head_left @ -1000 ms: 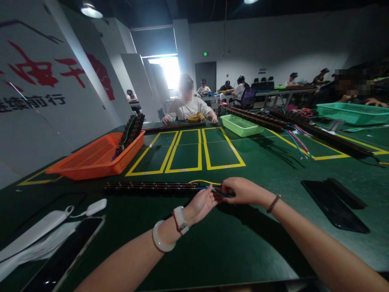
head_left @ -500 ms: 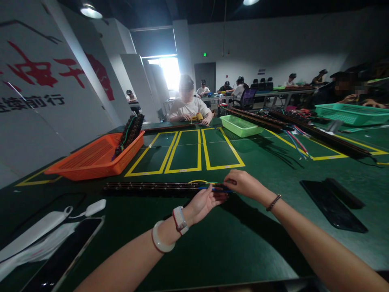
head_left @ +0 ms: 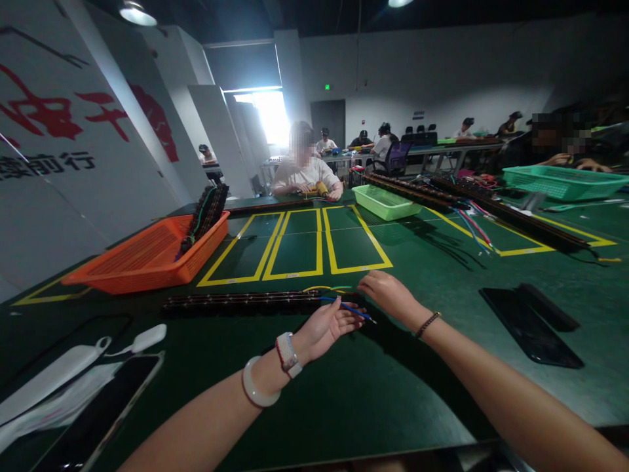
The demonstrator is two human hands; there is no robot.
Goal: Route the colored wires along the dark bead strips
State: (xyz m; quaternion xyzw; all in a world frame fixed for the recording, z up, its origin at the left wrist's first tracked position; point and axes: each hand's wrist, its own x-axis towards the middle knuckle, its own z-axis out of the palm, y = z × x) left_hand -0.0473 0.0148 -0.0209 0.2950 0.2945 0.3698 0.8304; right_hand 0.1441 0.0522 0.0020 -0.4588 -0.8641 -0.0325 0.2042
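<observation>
A long dark strip with rows of shiny points [head_left: 240, 301] lies on the green table, with several coloured wires leaving its right end. My left hand [head_left: 327, 330] is palm up beside that end, fingers stretched out. Across its thumb and fingers runs a blue wire [head_left: 351, 309], its bare tip pointing right. My right hand [head_left: 390, 294] is closed in a pinch just right of the wires; a thin dark reddish wire seems to run to its fingertips, which are partly hidden. A yellow wire [head_left: 319, 288] and a green wire curve up behind my left hand.
An orange basket [head_left: 142, 272] with dark strips in it stands at left, a light green basket [head_left: 386, 203] farther back. Phones [head_left: 531, 326] [head_left: 105, 413] lie at both sides. Dark strips with wires [head_left: 521, 219] lie at right. A co-worker [head_left: 307, 174] sits opposite.
The blue wire now lies loose across my left fingers, its tip showing. My right hand has drawn slightly away from my left. The view has shifted a little.
</observation>
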